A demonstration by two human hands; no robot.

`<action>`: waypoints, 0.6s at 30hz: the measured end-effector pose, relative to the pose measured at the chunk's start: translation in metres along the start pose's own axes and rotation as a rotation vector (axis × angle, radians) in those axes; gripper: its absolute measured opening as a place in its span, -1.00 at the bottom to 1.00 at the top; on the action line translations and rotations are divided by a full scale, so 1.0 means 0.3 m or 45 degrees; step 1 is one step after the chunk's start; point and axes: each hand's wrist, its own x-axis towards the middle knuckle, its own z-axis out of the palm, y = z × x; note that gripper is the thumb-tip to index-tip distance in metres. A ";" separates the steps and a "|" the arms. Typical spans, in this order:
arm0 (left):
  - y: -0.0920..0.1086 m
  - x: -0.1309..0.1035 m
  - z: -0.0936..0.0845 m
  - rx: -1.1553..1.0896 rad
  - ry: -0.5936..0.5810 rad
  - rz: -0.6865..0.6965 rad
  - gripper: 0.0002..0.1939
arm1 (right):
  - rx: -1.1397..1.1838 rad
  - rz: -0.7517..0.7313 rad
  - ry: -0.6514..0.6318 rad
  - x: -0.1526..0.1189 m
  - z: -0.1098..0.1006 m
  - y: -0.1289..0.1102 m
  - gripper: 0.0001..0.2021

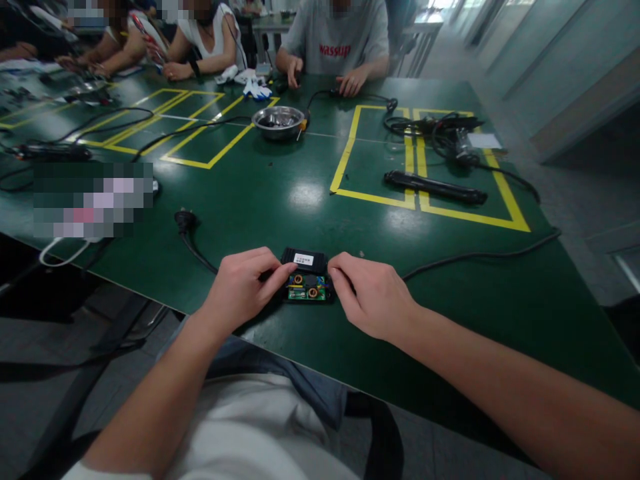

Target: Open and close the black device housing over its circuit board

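A small black power adapter lies opened up on the green table in front of me. Its lower shell holds a green circuit board (306,291) with copper coils and a glass-like tube. Just behind the board is the black cover (304,260), which bears a white printed label. My left hand (246,283) is closed, thumb and fingers pinching at the adapter's left edge, the thumb reaching over the cover's near corner. My right hand (373,293) is closed at the adapter's right edge; its fingertips are partly hidden. A black cord with a plug (185,219) leads toward my left hand.
Another black cord (480,257) runs off to the right. A metal bowl (280,124) of small parts stands farther back. Yellow-taped areas hold a black wrapped bundle (435,187) and tangled cables (440,130). Across the table, other people's hands (351,81) rest or work.
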 end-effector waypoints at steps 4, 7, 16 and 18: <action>0.001 0.005 0.005 0.041 -0.149 -0.006 -0.59 | -0.079 0.054 -0.091 0.006 -0.001 -0.003 -0.76; 0.005 0.009 0.002 0.055 -0.124 -0.013 -0.73 | -0.079 0.065 -0.046 0.012 0.000 -0.006 -0.81; -0.019 0.025 -0.001 -0.125 -0.210 -0.104 -0.68 | -0.087 0.094 -0.066 0.011 0.009 -0.005 -0.85; -0.027 0.026 0.002 -0.151 -0.203 -0.190 -0.69 | -0.081 0.106 -0.069 0.009 0.011 -0.005 -0.85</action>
